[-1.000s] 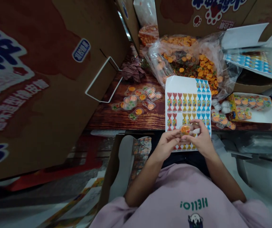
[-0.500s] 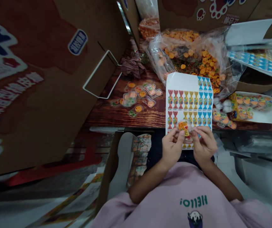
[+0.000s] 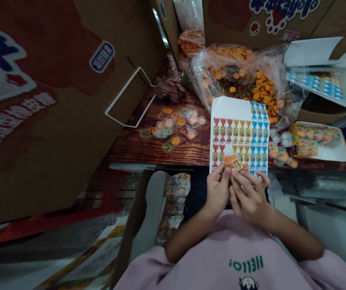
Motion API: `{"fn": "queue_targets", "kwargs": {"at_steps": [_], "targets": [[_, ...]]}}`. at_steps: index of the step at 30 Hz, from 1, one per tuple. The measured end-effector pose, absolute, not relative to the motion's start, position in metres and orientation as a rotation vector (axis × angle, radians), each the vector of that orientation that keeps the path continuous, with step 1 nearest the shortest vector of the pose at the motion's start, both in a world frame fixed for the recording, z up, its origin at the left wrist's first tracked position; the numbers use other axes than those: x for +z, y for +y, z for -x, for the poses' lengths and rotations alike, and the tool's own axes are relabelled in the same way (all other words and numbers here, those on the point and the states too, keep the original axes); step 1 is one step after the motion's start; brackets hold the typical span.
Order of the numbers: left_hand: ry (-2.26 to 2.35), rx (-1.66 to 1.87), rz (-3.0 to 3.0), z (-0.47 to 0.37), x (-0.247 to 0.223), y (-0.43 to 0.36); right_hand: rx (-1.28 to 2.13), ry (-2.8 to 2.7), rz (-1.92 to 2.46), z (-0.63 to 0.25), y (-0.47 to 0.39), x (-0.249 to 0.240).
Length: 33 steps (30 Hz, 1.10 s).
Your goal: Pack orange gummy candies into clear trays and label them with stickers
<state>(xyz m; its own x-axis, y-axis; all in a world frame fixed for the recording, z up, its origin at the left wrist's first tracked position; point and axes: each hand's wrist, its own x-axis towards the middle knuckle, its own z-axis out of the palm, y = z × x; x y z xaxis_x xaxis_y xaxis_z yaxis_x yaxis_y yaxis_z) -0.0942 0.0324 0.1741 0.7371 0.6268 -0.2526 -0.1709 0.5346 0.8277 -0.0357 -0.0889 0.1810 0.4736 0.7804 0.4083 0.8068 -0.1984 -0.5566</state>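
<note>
A small clear plastic candy pack (image 3: 233,161) with orange contents and a yellow label sits at the fingertips of both hands. My left hand (image 3: 218,187) pinches its left edge between thumb and fingers. Across its lower right side lie the fingers of my right hand (image 3: 249,193), pressed over the label; how firmly they grip cannot be seen. Behind the pack, a white sheet of candy-shaped stickers (image 3: 231,108) in red, yellow and blue leans from the table edge toward my lap. One spot among its yellow and red rows is bare.
Loose clear packs (image 3: 180,121) lie on the wooden table (image 3: 130,149). Behind the sheet is a plastic bag of orange pieces (image 3: 260,88). At right stands an open display box (image 3: 332,147) with filled packs. Large cartons (image 3: 70,121) rise at left and behind; a box of packs (image 3: 151,209) sits below.
My right hand has turned and moved left, laying its fingers over the label on the pack. The pack has tilted, with its label now slanting. The view has shifted slightly.
</note>
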Motion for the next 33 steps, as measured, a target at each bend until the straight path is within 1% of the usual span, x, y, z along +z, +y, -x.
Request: {"fn": "queue_targets", "kwargs": {"at_steps": [3,5,7,8,9,10,13,15,17,20,23,26,29,31,33], "targets": [[0.603,0.504,-0.784,0.09,0.162,0.032,-0.092,-1.086,1.895,0.028,-0.083,0.177],[0.644,0.493,-0.866,0.09,0.152,0.031,0.055,-0.859,1.87,0.024,-0.074,0.173],[0.645,0.476,-1.122,0.093,0.14,0.036,0.267,-0.725,1.814,0.018,-0.067,0.167],[0.644,0.485,-1.305,0.096,0.133,0.043,0.312,-0.678,1.788,0.011,-0.066,0.163],[0.662,0.519,-1.497,0.1,0.125,0.053,0.278,-0.621,1.785,0.001,-0.069,0.159],[0.711,0.58,-1.677,0.104,0.117,0.068,0.173,-0.558,1.814,-0.013,-0.075,0.154],[1.043,0.798,-2.029,0.118,0.092,0.13,-0.37,-0.498,2.06,-0.081,-0.106,0.136],[1.203,0.775,-2.259,0.126,0.081,0.174,-0.664,-0.572,2.316,-0.132,-0.13,0.125],[1.273,0.652,-2.449,0.13,0.076,0.207,-0.699,-0.72,2.502,-0.169,-0.143,0.118],[1.194,0.479,-2.605,0.131,0.075,0.228,-0.62,-0.931,2.478,-0.194,-0.133,0.119],[1.094,0.443,-2.616,0.133,0.075,0.231,-0.513,-1.033,2.303,-0.208,-0.086,0.133],[1.016,0.513,-2.545,0.134,0.075,0.233,-0.268,-1.184,2.228,-0.24,-0.024,0.148],[0.992,0.776,-2.284,0.124,0.084,0.231,-0.12,-1.311,2.234,-0.277,0.026,0.154],[0.917,0.99,-1.951,0.109,0.101,0.225,-0.032,-1.369,2.236,-0.294,0.046,0.154],[0.753,1.115,-1.622,0.087,0.125,0.216,0.014,-1.391,2.226,-0.3,0.054,0.154]]}}
